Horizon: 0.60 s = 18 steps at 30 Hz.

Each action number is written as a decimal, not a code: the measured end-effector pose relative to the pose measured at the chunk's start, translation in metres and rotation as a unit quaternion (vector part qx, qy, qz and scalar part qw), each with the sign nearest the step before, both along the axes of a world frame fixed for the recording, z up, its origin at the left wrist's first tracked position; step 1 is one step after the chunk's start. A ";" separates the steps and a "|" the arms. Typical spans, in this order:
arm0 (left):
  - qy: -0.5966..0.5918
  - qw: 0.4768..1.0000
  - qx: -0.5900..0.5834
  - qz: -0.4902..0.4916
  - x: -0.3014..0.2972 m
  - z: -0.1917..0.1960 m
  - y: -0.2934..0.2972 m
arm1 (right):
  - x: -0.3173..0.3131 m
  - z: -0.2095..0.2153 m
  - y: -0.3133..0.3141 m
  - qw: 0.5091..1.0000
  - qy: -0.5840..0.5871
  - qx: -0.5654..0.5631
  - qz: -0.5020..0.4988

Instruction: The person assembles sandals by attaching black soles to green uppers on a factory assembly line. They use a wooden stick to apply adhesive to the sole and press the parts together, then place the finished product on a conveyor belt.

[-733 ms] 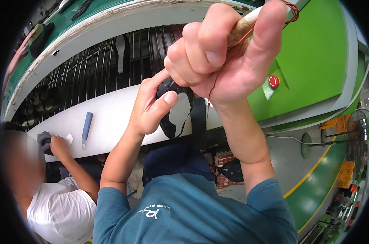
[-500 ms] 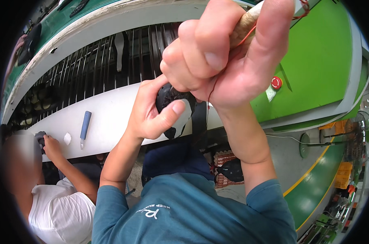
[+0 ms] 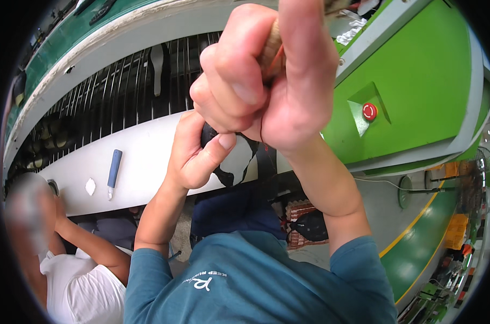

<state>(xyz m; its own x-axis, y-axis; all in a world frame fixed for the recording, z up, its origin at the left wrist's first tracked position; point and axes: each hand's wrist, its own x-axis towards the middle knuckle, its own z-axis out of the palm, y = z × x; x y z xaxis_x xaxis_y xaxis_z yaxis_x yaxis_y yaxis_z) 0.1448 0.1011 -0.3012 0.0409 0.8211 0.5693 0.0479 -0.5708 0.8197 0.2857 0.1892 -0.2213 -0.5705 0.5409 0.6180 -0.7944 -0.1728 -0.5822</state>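
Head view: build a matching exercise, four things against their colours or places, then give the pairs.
Things:
1. Round button
2. Pen-shaped tool
3. Right hand
4. Left hand

Descriptions:
A. blue, lying on the white ledge
B. on a black and white piece
C. red, on the green panel
D. fisted round a wooden handle

Pairs: 1-C, 2-A, 3-D, 4-B

Head camera; looks down; hands very near

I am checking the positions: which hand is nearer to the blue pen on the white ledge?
Left. The left hand rests on the white ledge, right of the blue pen; the right hand is raised farther right.
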 end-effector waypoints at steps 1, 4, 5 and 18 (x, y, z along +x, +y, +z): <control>0.021 1.000 -0.020 -0.008 -0.001 0.004 0.000 | 0.001 0.001 0.001 1.000 0.002 -0.006 -0.013; -0.004 0.999 0.010 -0.041 0.010 0.016 0.001 | 0.026 0.008 0.012 0.997 0.081 0.001 0.011; -0.003 0.999 0.009 -0.045 0.009 0.015 0.001 | 0.032 0.010 0.014 0.995 0.092 0.007 0.023; 0.046 0.998 0.034 -0.004 0.011 0.012 0.000 | 0.023 0.004 0.005 0.996 0.063 0.018 0.067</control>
<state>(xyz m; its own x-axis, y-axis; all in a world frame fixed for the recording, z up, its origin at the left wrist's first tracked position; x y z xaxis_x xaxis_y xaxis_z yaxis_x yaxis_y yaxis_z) 0.1559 0.1011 -0.2897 0.1029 0.7802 0.6170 0.1160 -0.6255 0.7716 0.3092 0.1941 -0.2172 -0.5527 0.4420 0.7065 -0.8328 -0.2630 -0.4871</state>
